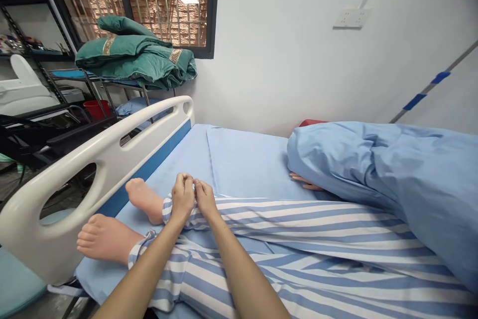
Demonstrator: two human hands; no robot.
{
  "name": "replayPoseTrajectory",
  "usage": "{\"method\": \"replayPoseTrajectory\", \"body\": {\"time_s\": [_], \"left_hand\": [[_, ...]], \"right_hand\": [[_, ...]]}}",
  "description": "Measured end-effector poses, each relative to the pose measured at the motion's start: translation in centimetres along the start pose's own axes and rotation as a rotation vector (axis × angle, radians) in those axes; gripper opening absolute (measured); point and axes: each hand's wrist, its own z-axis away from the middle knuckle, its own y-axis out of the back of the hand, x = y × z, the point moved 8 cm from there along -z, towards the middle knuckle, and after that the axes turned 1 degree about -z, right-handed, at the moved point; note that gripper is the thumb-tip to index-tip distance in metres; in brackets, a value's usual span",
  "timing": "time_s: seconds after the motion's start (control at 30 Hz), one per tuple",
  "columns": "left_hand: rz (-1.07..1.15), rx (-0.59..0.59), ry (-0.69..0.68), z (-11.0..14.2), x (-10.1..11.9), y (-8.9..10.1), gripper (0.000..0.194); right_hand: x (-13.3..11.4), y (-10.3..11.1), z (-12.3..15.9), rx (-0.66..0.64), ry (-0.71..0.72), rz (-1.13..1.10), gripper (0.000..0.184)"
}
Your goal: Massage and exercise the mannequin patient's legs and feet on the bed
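My left hand [182, 194] and my right hand [204, 197] are side by side over the lower part of the far leg of blue-and-white striped trousers [284, 217]. Both have their fingers curled in and the tips almost meeting; what lies between them, if anything, I cannot make out. The trousers are on a figure lying on the bed, with smooth, manikin-like bare feet [108, 238] sticking out of the cuffs. A light blue quilt [373, 159] is bunched over the figure's upper part at the right, and fingers [306, 182] show from under its edge.
Beyond the feet stands a cream bed end board [93, 155] with cut-out handles. Light blue sheet [246, 159] covers the mattress. Folded green bedding [138, 55] lies on a rack below the barred window. A wall socket [352, 18] is above the bed. Dark chair parts [70, 132] stand at left.
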Motion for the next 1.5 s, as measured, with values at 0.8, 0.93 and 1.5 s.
{"method": "replayPoseTrajectory", "body": {"time_s": [0.8,0.93,1.5], "left_hand": [[-0.546,-0.054,-0.141,2.1,-2.6,-3.2,0.027],[-0.577,-0.039,-0.141,2.1,-2.5,-3.3,0.031],[0.19,-0.072,0.13,0.1,1.6,-6.5,0.034]], "right_hand": [[-5.4,2.4,0.2,-0.029,0.2,0.662,0.035],[-1.9,3.5,0.3,0.028,0.117,0.589,0.036],[1.0,5.7,-0.8,0.149,-0.07,-0.043,0.036]]}}
